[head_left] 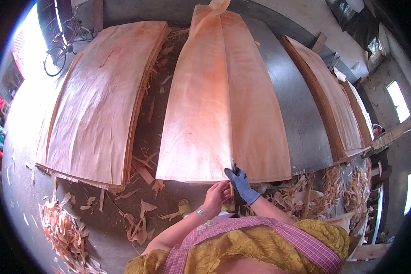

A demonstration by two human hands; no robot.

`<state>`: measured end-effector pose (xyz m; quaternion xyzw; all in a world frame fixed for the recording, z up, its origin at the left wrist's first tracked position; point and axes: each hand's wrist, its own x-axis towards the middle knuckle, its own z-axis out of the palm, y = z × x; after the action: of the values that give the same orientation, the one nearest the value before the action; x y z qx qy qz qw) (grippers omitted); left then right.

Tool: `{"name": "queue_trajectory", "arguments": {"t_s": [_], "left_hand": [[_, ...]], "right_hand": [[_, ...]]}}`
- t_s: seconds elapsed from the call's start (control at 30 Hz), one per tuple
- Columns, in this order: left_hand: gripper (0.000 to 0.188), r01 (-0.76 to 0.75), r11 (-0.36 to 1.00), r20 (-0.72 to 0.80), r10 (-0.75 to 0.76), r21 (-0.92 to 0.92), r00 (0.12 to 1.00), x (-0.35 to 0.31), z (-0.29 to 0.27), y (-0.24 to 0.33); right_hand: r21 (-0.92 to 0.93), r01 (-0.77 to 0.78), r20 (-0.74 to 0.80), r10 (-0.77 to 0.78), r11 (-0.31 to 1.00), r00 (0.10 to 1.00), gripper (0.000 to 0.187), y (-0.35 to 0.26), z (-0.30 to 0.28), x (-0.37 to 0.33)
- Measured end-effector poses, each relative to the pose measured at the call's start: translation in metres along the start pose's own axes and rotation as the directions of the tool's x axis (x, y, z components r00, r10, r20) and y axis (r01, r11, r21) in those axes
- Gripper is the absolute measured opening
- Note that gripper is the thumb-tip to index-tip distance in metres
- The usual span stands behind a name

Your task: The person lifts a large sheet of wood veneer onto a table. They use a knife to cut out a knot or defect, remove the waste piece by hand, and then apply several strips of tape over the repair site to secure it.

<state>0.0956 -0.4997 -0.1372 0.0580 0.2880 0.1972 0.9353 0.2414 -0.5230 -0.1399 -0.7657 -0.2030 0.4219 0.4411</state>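
A wide pinkish wood veneer sheet (pixel 194 118) lies in front of me, with a second veneer sheet (pixel 255 114) along its right side; a long seam runs between them. My right hand (pixel 244 186), in a blue-grey glove with dark fingertips, is closed at the near end of this seam. Whatever its fingers grip is too small to make out. Just below the front edge, my bare left hand (pixel 216 199) has its fingers curled together beside a narrow wood strip (pixel 232 190) hanging down. Its grip is partly hidden.
A veneer stack (pixel 91 105) stands left, another stack (pixel 326 91) right, beyond a dark smooth panel (pixel 294 100). Wood shavings (pixel 66 235) heap on the floor at left, and more shavings (pixel 313 189) at right. A bicycle (pixel 61 52) stands far left.
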Motion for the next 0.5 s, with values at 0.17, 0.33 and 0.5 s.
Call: {"name": "queue_trajectory", "arguments": {"t_s": [0.17, 0.33, 0.5], "left_hand": [[0.032, 0.216, 0.976, 0.233, -0.206, -0.018, 0.950, -0.003, -0.026, -0.013], [0.060, 0.047, 0.989, 0.167, -0.023, -0.142, 0.986, 0.007, -0.015, -0.053], [0.090, -0.341, 0.905, -0.155, 0.310, -0.252, 0.938, 0.011, -0.014, -0.114]], "right_hand": [[0.268, 0.059, -0.042, -0.049, 0.962, 0.998, 0.021, -0.028, -0.038, -0.014], [0.380, 0.060, -0.021, -0.057, 0.923, 0.998, 0.023, -0.055, -0.140, -0.020], [0.565, 0.083, 0.019, -0.114, 0.821, 0.993, 0.016, -0.063, -0.280, -0.014]]}}
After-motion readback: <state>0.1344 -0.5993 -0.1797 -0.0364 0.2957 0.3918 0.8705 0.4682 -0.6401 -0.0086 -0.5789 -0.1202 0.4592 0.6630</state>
